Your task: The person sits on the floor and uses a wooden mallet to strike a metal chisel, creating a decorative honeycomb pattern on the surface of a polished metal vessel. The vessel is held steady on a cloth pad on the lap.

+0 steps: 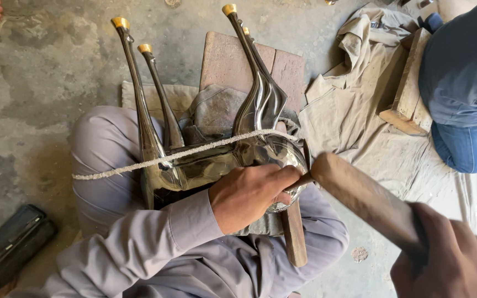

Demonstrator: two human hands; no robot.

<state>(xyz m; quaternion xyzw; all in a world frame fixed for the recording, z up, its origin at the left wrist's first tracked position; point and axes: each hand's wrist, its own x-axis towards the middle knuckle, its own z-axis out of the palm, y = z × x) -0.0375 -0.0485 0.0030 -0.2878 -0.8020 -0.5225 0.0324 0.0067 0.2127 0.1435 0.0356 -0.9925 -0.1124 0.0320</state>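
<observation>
Left hand (pixel 249 194) clenched on the shiny metal piece (pixel 222 160), a polished chrome shape with four long thin legs pointing up and away, each tipped with a brass cap (pixel 120 22). The piece rests across the person's lap, on a grey cloth pad (pixel 216 110) lying over a brick (pixel 233 58). A white rope (pixel 139 164) runs taut across the piece from the left knee to the rounded right end. Left fingers curl over that rounded end, pressing it down, and seem to pinch a thin tool shaft there; shaft mostly hidden, can't tell more. Right hand (pixel 448 259) at the lower right, closed around the end of a thick wooden handle (pixel 365 198) that angles up-left; its tip sits just beside the left knuckles. A wooden stick (pixel 293 237) pokes out below the piece between the legs. Concrete floor (pixel 40 83); dark flat case (pixel 12 243) at lower left. Beige cloth (pixel 354 105) spread on the right, with a wooden block (pixel 409 83) on it and another person's knee in blue jeans (pixel 462 88) beside it
</observation>
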